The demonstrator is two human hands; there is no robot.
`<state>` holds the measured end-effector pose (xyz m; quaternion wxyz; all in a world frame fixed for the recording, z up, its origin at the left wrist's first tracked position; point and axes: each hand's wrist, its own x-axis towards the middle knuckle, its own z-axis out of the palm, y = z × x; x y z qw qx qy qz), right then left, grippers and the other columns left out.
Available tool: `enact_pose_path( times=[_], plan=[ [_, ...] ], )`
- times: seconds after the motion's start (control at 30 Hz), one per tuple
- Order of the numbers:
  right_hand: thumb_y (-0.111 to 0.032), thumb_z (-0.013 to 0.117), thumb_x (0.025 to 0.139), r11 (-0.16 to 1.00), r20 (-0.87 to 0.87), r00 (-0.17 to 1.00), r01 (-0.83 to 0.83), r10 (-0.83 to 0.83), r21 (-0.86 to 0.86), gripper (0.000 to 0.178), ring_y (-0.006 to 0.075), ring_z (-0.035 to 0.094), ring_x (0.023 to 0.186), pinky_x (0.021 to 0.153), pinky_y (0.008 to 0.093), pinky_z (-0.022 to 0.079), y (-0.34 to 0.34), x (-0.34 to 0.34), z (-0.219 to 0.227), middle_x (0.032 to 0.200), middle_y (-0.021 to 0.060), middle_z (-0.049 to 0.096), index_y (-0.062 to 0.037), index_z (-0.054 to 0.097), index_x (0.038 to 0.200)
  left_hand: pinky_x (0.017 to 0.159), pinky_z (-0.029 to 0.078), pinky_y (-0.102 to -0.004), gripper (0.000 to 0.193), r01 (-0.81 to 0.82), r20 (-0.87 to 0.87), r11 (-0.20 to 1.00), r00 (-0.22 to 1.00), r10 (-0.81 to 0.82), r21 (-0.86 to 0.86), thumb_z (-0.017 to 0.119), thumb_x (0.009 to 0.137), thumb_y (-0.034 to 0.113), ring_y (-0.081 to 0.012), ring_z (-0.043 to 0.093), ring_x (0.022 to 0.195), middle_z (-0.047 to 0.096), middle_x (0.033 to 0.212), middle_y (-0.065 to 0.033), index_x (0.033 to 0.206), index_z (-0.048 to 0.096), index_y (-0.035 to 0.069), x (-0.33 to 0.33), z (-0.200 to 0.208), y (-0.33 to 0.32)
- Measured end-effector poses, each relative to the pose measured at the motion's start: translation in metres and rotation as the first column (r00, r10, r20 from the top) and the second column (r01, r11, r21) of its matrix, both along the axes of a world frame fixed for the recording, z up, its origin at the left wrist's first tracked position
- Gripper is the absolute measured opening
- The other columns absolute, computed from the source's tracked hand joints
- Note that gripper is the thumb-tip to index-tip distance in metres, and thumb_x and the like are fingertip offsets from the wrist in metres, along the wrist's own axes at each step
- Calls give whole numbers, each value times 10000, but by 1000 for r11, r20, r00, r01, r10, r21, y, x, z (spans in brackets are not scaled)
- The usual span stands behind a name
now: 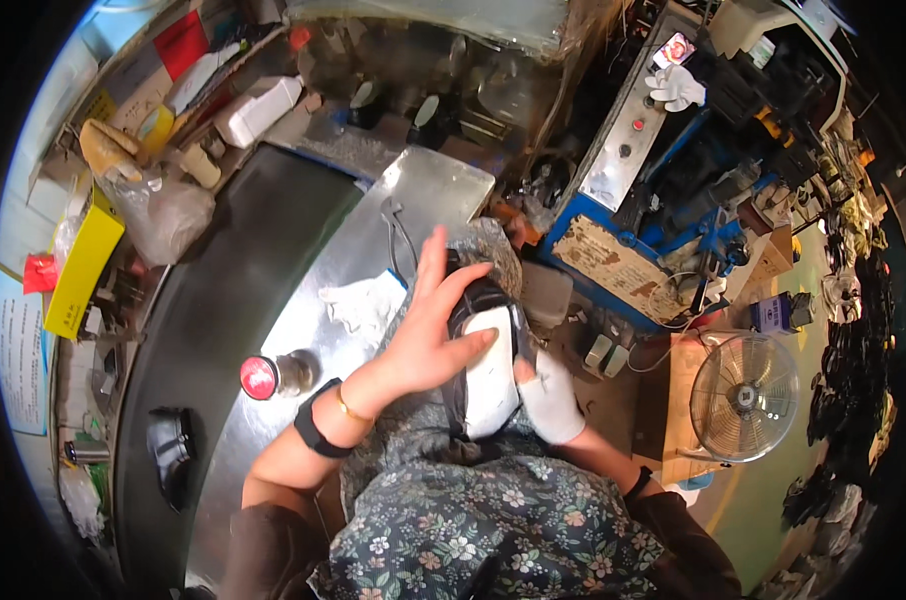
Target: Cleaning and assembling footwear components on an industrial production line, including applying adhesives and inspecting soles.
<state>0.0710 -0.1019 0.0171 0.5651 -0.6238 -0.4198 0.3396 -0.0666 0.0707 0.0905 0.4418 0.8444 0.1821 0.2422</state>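
Observation:
A black shoe (491, 370) with a pale whitish underside facing up rests in my lap, over the flowered apron. Bare and spread, my left hand (433, 335) lies across its left side, the thumb touching the pale face and the fingers stretched past the dark end. My right hand (555, 398), in a white glove with bare fingertips showing, grips the shoe's right edge. To the left, a white cloth or glove (361, 305) lies on the metal table (273, 440). Beyond it is a plier-like metal tool (398, 235). A red-topped jar (261, 377) stands nearer the belt.
A dark conveyor belt (228, 250) curves along the left, carrying another black shoe (171, 455). Blue machinery (613, 250) stands at the far right, with a white glove (676, 88) on its panel. A round fan (745, 395) is at my right, beside cardboard (678, 410).

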Motion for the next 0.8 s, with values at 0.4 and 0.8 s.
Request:
enact_pose_path(
  times=[0.4, 0.8],
  plan=[
    [-621, 357, 989, 980, -848, 521, -196, 94, -12, 759, 200, 614, 1146, 971, 334, 509, 43, 21, -24, 1365, 115, 558, -17, 425, 1443, 914, 475, -268, 601, 32, 182, 724, 975, 130, -689, 773, 811, 10, -111, 579, 1016, 616, 1103, -24, 1327, 467, 48, 8, -13, 3],
    [-367, 448, 1008, 932, 284, 943, -66, 175, -356, 440, 337, 650, 993, 838, 396, 512, 43, 5, 48, 1059, 196, 656, -37, 551, 1281, 988, 435, -333, 583, 1, 115, 846, 991, 72, -534, 788, 771, 58, -221, 551, 1130, 565, 1196, -111, 1279, 504, 38, -3, -32, 8]
  ],
)
